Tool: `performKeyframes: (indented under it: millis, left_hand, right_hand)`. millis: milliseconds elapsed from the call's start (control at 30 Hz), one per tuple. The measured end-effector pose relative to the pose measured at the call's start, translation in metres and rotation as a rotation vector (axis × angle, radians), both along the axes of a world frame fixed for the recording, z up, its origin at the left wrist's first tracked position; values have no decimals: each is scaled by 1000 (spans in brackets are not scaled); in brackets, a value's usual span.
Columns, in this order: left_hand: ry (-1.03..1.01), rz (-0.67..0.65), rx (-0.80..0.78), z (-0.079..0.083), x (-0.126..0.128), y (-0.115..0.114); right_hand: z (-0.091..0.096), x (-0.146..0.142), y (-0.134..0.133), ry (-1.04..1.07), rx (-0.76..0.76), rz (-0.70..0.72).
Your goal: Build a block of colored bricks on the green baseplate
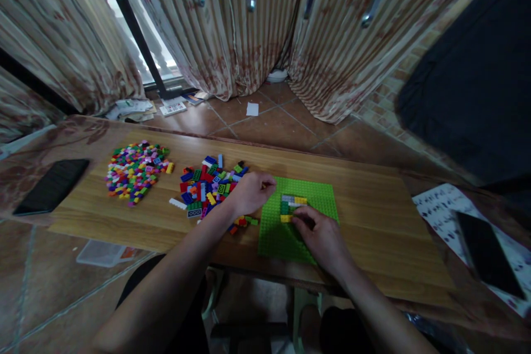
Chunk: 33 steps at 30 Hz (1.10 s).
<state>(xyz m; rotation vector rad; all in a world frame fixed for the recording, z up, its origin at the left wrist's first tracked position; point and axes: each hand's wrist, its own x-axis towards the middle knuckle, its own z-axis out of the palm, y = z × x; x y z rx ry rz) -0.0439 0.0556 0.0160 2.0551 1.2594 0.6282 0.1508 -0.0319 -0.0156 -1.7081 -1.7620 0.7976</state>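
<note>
Right grip [321,233] at bricks [285,208] on baseplate [320,193]

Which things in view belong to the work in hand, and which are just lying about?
In the work:
- green baseplate
- joined bricks on it, by the right hand
- larger-brick pile, by the left hand
- smaller-brick pile, probably

Apparently lying about:
- dark flat object, far left
- white paper on the floor

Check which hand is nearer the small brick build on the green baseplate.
Right. The right hand is right at the build, along its right side; the left hand is farther off to its left, by the baseplate's left edge.
</note>
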Motion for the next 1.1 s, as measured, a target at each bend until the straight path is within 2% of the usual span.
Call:
performKeyframes:
  millis: [533, 800, 933, 1100]
  left_hand:
    - [62, -31, -11, -6, 1, 1]
    - [48, -57, -98, -13, 1, 0]
    - [87, -97, -163, -12, 0, -2]
    - [133, -92, -170, -9, 2, -3]
  right_hand:
    - [1, 0, -3, -190, 119, 113]
    - [-1, 3, -3, -190, 156, 135]
    - [-2, 3, -2, -188, 154, 141]
    - [0, 2, -3, -206, 151, 137]
